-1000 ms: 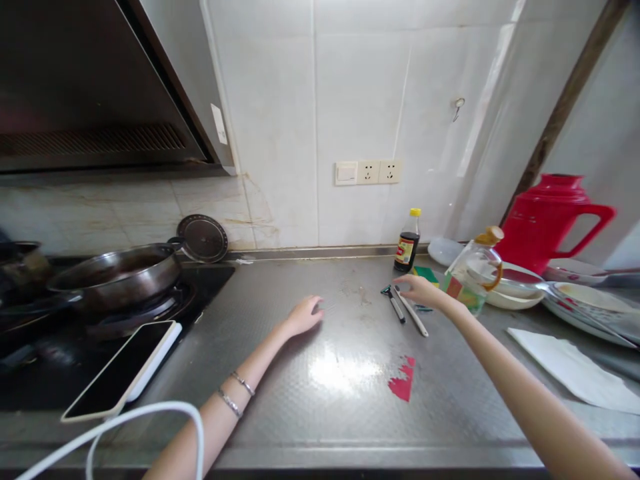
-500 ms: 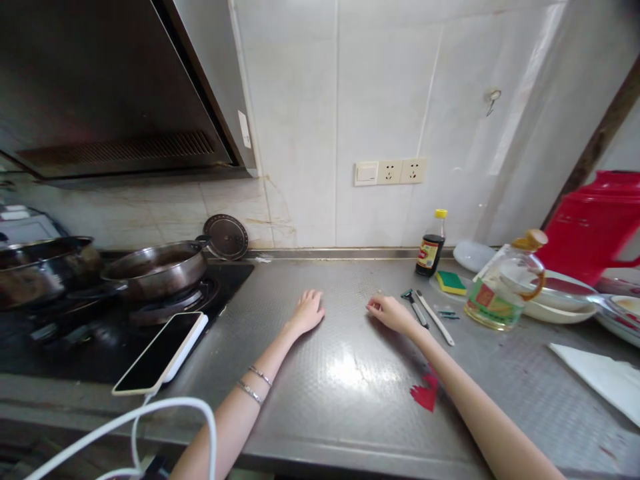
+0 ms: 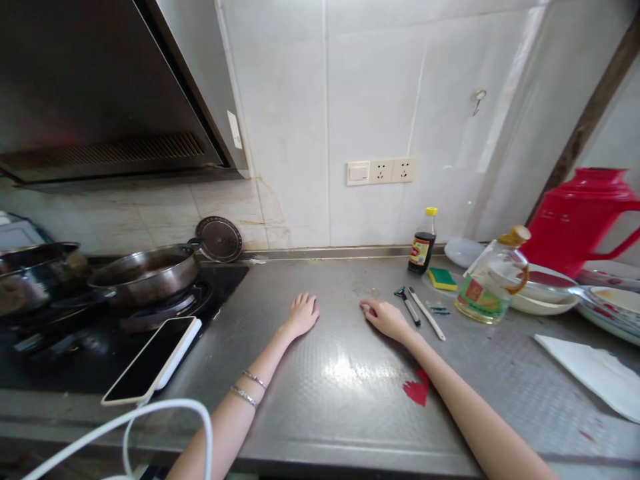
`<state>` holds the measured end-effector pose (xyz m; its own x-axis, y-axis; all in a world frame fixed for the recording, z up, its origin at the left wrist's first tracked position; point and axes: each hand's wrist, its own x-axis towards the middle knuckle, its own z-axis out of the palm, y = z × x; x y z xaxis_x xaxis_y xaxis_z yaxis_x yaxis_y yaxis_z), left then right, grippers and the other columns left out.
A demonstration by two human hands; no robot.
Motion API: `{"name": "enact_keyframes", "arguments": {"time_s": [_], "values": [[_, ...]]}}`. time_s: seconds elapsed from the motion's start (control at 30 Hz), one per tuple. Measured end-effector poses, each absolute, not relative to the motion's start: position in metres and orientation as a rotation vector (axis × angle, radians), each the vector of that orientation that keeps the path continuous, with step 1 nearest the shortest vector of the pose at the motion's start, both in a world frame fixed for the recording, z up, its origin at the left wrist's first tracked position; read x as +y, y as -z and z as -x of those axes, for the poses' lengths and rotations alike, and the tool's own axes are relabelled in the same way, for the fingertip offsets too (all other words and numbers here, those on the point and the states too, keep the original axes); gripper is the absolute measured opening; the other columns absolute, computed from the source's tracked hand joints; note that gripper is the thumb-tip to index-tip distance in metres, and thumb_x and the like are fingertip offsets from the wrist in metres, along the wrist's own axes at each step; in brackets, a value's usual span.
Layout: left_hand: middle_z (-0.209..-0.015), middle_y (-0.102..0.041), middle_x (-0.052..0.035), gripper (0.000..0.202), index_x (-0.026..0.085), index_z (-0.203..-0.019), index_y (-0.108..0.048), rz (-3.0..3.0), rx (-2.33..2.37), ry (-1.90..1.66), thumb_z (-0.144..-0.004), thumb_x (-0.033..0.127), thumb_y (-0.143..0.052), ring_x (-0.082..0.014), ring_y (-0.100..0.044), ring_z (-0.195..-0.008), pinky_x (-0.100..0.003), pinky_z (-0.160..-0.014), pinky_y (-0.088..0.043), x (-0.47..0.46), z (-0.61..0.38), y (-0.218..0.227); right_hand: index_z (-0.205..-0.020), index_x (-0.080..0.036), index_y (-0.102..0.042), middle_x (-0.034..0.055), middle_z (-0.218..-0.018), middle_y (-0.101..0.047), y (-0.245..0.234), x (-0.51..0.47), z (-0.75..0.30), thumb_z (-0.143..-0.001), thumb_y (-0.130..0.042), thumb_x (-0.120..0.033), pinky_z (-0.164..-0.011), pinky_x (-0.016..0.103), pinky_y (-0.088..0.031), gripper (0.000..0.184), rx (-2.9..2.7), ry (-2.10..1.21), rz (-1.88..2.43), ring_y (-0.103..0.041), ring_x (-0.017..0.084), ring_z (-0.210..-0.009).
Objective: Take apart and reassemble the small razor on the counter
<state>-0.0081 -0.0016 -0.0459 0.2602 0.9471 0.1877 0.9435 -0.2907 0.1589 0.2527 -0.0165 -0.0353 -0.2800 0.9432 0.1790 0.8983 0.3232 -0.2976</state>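
My left hand (image 3: 303,315) lies palm down on the steel counter (image 3: 320,407), its fingers stretched out and nothing in its grasp. To the right of it, my right hand (image 3: 386,319) rests on the same metal surface. Its fingers are slightly bent and apart, and no object shows in them. Closest to that hand lies a razor (image 3: 411,311), with a slim white-handled tool (image 3: 429,316) alongside. Some small dark green pieces (image 3: 440,311) are just beyond. A red cut-out piece (image 3: 417,389) sits near my right forearm.
On the left, a pan (image 3: 150,272) and a pot (image 3: 35,277) stand on the black stove, with a phone (image 3: 150,363) at its edge. At right are a sauce bottle (image 3: 421,248), sponge (image 3: 442,279), oil jug (image 3: 483,293), red thermos (image 3: 575,223), bowls and white paper (image 3: 590,373).
The view has turned slightly right, so everything sits a little further left. My right hand's fingers look slightly less curled. Both hands stay on the counter.
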Motion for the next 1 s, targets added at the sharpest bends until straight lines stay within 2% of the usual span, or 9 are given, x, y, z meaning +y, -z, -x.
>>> {"name": "enact_keyframes", "arguments": {"time_s": [0.27, 0.5, 0.63, 0.8, 1.0], "values": [[-0.137, -0.04, -0.014, 0.042, 0.014, -0.123, -0.045, -2.472, 1.868, -0.371, -0.089, 0.034, -0.031, -0.0276, -0.03, -0.129, -0.042, -0.105, -0.022, 0.0, 0.008, 0.048, -0.11, -0.023, -0.06, 0.0072, -0.1, -0.067, 0.037, -0.019, -0.252, -0.084, -0.039, -0.026, -0.069, 0.024, -0.038, 0.034, -2.264, -0.181, 1.64, -0.061, 0.02, -0.088], [-0.139, -0.036, -0.0154, 0.044, 0.014, -0.126, -0.042, -2.468, 1.863, -0.354, -0.089, 0.034, -0.03, -0.0287, -0.027, -0.131, -0.044, -0.105, -0.022, 0.001, 0.009, 0.049, -0.107, -0.017, -0.063, 0.005, -0.08, -0.069, 0.025, -0.008, -0.263, -0.078, -0.045, -0.024, -0.066, 0.022, -0.04, 0.035, -2.104, -0.359, 1.581, -0.061, 0.017, -0.075], [-0.14, -0.036, -0.0143, 0.044, 0.015, -0.127, -0.041, -2.465, 1.88, -0.337, -0.089, 0.034, -0.031, -0.0284, -0.027, -0.131, -0.044, -0.105, -0.022, 0.001, 0.008, 0.049, -0.104, -0.018, -0.064, 0.0057, -0.083, -0.069, 0.009, 0.0, -0.294, -0.075, -0.048, -0.025, -0.067, 0.023, -0.041, 0.033, -1.825, -0.248, 1.739, -0.062, 0.018, -0.077], [-0.14, -0.037, -0.0128, 0.042, 0.017, -0.125, -0.043, -2.461, 1.88, -0.351, -0.088, 0.034, -0.032, -0.0285, -0.028, -0.131, -0.044, -0.105, -0.022, 0.003, 0.008, 0.051, -0.095, -0.019, -0.062, 0.0127, -0.092, -0.068, 0.011, -0.005, -0.332, -0.076, -0.049, -0.035, -0.064, 0.028, -0.042, 0.029, -1.604, -0.138, 2.155, -0.063, 0.026, -0.087], [-0.14, -0.036, -0.0142, 0.044, 0.015, -0.126, -0.043, -2.463, 1.866, -0.36, -0.089, 0.035, -0.03, -0.0291, -0.027, -0.131, -0.044, -0.106, -0.021, 0.003, 0.01, 0.052, -0.088, -0.015, -0.061, 0.0183, -0.092, -0.067, 0.017, -0.013, -0.336, -0.072, -0.053, -0.033, -0.063, 0.031, -0.044, 0.025, -1.729, -0.224, 2.292, -0.063, 0.032, -0.088]]}}
